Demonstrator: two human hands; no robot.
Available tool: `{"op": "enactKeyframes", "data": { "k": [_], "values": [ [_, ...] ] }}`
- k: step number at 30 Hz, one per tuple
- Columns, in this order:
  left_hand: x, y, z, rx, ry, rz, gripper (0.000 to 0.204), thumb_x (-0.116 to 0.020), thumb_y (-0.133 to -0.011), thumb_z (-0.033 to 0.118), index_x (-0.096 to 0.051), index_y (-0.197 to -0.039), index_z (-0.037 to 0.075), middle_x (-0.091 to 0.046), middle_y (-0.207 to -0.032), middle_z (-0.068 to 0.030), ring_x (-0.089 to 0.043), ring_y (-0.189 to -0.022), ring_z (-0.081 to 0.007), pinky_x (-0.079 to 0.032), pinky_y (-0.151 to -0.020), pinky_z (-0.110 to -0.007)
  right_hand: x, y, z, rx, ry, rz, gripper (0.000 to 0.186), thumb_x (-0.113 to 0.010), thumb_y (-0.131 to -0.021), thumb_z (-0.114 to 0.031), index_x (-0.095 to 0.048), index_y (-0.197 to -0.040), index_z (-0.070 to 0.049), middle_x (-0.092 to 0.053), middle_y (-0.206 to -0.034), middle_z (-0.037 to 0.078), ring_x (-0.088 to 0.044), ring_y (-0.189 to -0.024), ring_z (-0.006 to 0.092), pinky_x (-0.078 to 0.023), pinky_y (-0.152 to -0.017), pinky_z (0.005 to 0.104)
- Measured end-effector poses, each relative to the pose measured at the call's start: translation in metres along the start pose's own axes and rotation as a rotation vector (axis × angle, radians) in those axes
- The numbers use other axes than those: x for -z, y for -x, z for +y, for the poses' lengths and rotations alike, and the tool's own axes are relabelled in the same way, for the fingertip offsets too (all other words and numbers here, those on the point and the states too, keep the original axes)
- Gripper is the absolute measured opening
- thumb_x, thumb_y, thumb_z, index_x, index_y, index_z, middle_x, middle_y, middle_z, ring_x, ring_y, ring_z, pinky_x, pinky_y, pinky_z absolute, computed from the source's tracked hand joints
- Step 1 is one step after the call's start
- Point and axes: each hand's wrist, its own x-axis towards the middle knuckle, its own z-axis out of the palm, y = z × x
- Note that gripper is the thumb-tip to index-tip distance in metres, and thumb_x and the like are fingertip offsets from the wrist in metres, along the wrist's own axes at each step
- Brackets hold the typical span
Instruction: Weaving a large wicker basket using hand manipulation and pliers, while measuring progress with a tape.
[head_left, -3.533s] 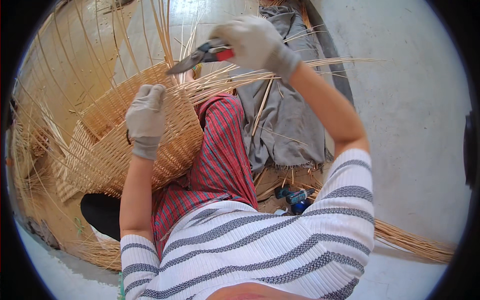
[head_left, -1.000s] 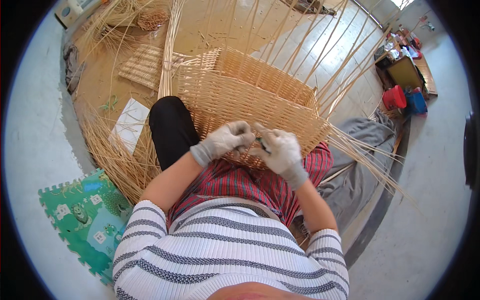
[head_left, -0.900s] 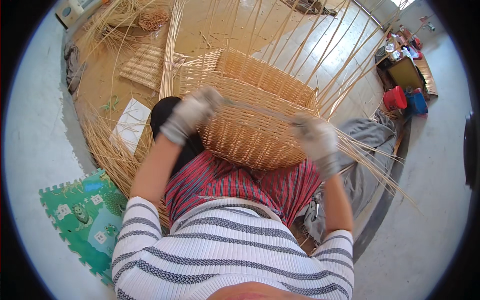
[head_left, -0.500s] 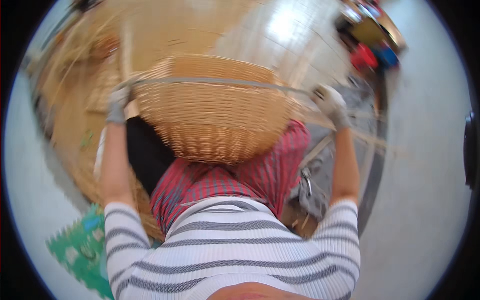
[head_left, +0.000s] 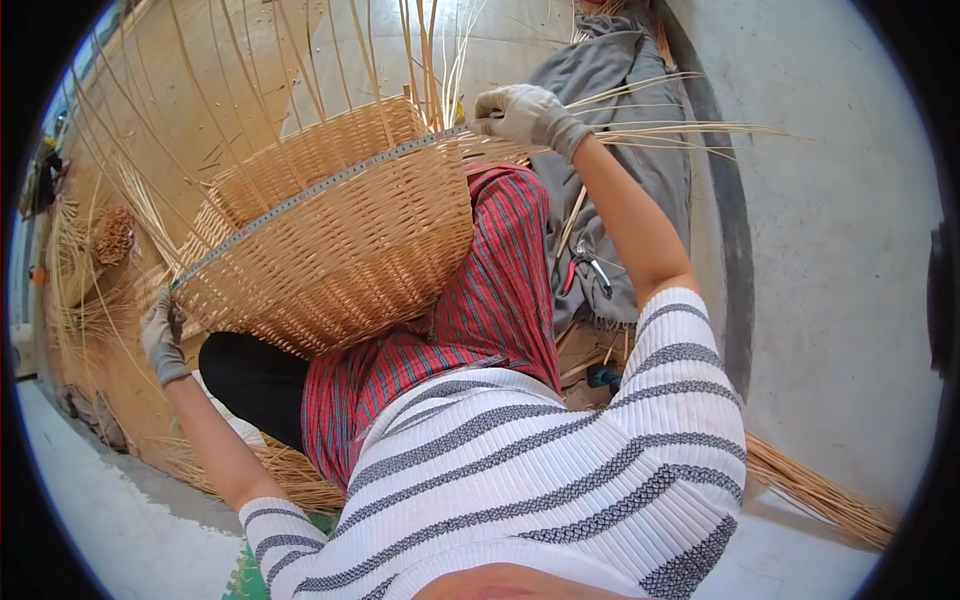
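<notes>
A woven wicker basket (head_left: pixel 360 250) rests tilted against my lap, its left end lower in view than its right. Long thin uprights (head_left: pixel 255 85) rise from its weave. Along the near side's top edge runs a narrow measuring tape (head_left: pixel 318 188), drawn taut. My left hand (head_left: pixel 162 335), in a pale work glove, is closed on the tape's left end at the basket's lower left corner. At the upper right corner my gloved right hand (head_left: pixel 522 115) pinches the tape's other end. The fingertips of my left hand are partly hidden.
Loose canes (head_left: pixel 690 130) stick out to the right over a grey cloth (head_left: pixel 640 190). Red-handled pruning shears (head_left: pixel 585 273) lie on that cloth. More cane bundles are on the floor at lower right (head_left: pixel 820 490) and beside my left leg. A brown coil (head_left: pixel 113 235) sits at far left.
The basket now slants, its right end higher in view. My left hand has moved down and left, my right hand up and left. The tape stays stretched between them.
</notes>
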Motion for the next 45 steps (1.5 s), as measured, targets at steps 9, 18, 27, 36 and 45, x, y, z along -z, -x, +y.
{"op": "enactKeyframes", "data": {
  "k": [9, 18, 27, 36, 45],
  "values": [
    [0.01, -0.003, -0.002, -0.018, 0.006, 0.021, 0.017, -0.074, -0.089, 0.021, -0.068, -0.082, 0.006, -0.058, -0.065, 0.0, -0.051, -0.051, -0.0099, -0.041, -0.044, -0.023, 0.003, 0.001, -0.01, 0.0, 0.001, 0.004, 0.026, -0.066, -0.085, -0.034, -0.069, -0.097, -0.011, -0.069, -0.091, 0.012, -0.066, -0.086, 0.0302, -0.051, -0.075, 0.0391],
    [0.008, 0.043, -0.058, -0.281, -1.32, -0.078, 0.039, -0.065, -0.086, 0.031, -0.064, -0.112, 0.003, -0.068, -0.104, -0.0238, -0.064, -0.096, -0.0413, -0.05, -0.082, -0.046, -0.001, 0.085, -0.097, -0.013, -0.018, 0.139, 0.015, -0.066, -0.084, -0.021, -0.066, -0.086, -0.006, -0.066, -0.088, 0.015, -0.064, -0.085, 0.0316, -0.051, -0.074, 0.041],
    [-0.001, 0.013, -0.16, -0.245, -0.396, 0.069, 0.062, -0.065, -0.089, 0.049, -0.058, -0.126, -0.001, -0.068, -0.114, -0.0155, -0.064, -0.102, -0.0294, -0.05, -0.085, -0.039, -0.217, 0.082, -0.085, 0.002, -0.422, 0.585, 0.014, -0.071, -0.085, -0.014, -0.065, -0.089, -0.002, -0.065, -0.085, 0.009, -0.062, -0.078, 0.0256, -0.048, -0.076, 0.0343],
    [-0.034, 0.055, -0.186, -0.163, -0.045, -0.057, 0.066, -0.064, -0.091, 0.001, -0.034, -0.15, 0.004, -0.054, -0.138, -0.012, -0.053, -0.121, -0.0199, -0.045, -0.1, -0.028, -0.226, 0.019, -0.043, -0.362, -0.94, 0.501, 0.026, -0.066, -0.092, -0.027, -0.066, -0.093, -0.001, -0.06, -0.076, 0.0, -0.05, -0.068, 0.0102, -0.043, -0.064, 0.0271],
    [-0.082, 0.096, -0.173, -0.374, -0.249, -0.012, 0.063, -0.07, -0.087, 0.006, -0.042, -0.143, 0.0, -0.054, -0.138, -0.0156, -0.053, -0.124, -0.0225, -0.038, -0.107, -0.029, -0.21, 0.031, -0.023, -0.291, -0.298, 0.529, 0.026, -0.06, -0.094, -0.027, -0.068, -0.094, -0.002, -0.068, -0.084, 0.009, -0.063, -0.08, 0.0263, -0.05, -0.07, 0.0354]
  ]
}}
